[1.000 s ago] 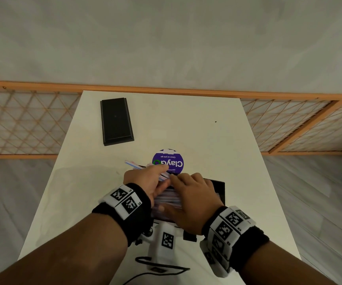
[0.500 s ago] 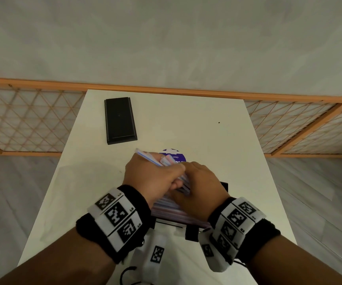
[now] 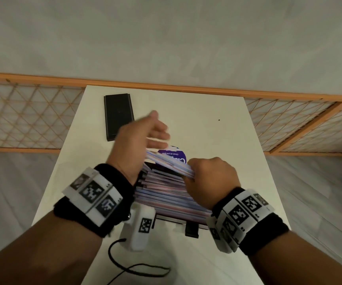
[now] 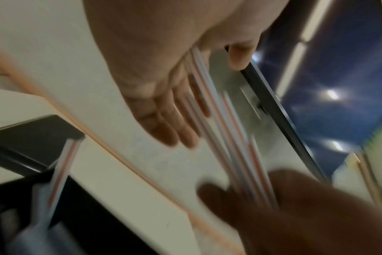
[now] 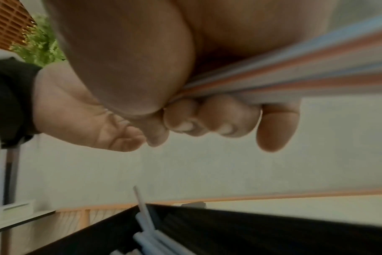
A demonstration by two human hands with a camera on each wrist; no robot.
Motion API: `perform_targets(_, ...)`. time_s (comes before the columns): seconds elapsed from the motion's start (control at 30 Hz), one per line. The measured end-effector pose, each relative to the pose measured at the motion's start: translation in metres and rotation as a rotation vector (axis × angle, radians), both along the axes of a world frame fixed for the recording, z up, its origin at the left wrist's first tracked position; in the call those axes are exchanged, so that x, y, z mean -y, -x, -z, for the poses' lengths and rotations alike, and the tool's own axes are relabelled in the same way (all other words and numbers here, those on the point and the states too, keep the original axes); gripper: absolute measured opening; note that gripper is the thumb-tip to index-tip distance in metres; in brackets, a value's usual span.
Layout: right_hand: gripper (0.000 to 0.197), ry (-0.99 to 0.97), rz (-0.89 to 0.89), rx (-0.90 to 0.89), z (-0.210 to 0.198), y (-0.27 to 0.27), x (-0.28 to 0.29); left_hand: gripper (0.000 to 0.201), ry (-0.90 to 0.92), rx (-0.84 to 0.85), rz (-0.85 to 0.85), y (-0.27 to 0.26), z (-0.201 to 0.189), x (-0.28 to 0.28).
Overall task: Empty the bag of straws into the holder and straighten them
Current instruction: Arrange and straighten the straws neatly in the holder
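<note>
Gripping a bunch of striped straws (image 3: pixel 171 164) mid-frame, right hand (image 3: pixel 211 179) fully curled; left hand (image 3: pixel 143 134) spread loose, holding nothing, above holder (image 3: pixel 190 230).

matt black holder (image 3: pixel 190 230), smooth striped straws (image 3: pixel 166 194)

A white rectangular table (image 3: pixel 196 112) stands against a plain grey-white wall (image 3: pixel 166 38). An orange wooden rail (image 3: pixel 166 87) runs along the wall base, with diamond-pattern lattice panels (image 3: pixel 26 116) on both sides of the table. The floor (image 3: pixel 309 192) is pale grey planking. Lighting is dim and even.
</note>
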State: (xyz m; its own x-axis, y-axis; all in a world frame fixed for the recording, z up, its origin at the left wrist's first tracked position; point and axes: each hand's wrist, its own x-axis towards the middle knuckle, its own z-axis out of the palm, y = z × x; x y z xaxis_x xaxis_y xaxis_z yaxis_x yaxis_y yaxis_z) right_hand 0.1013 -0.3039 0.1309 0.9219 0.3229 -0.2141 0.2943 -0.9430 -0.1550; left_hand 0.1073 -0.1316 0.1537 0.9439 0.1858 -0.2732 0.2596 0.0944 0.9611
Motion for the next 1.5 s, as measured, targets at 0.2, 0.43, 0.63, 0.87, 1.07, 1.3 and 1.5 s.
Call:
perform_targets(0.2, 0.023, -0.052, -0.031, -0.07, 0.01, 0.019, -0.022, 0.059, -0.323, -0.06, 0.251, 0.014, 0.031, 0.018)
perform_targets(0.43, 0.066, 0.016, -0.044, -0.098, 0.041, 0.031, -0.03, 0.017, -0.581, -0.07, -0.325, 0.0, 0.053, -0.02)
perform_targets(0.63, 0.113, 0.04, -0.05, -0.135, 0.073, 0.051, -0.018, 0.03, -0.719, -0.256, 0.16, 0.0, 0.081, -0.031)
perform_targets(0.87, 0.091, -0.011, -0.163, -0.121, 0.087, 0.044, -0.006, 0.014, -0.985, -0.122, 0.224, 0.003, 0.077, -0.035)
perform_targets(1.07, 0.084, -0.283, -0.259, -0.144, 0.081, 0.035, -0.003, 0.01, -1.014, -0.045, 0.23, -0.001, 0.054, -0.04)
perform_targets(1.3, 0.07, -0.247, -0.047, 0.111, 0.071, 0.036, -0.001, 0.013, -0.801, 0.199, 0.099, -0.008, 0.012, -0.057)
perform_targets(1.5, 0.061, -0.492, 0.068, 0.208, 0.056, 0.022, 0.001, 0.013, -0.64, 0.364, 0.122, -0.006, -0.005, -0.045)
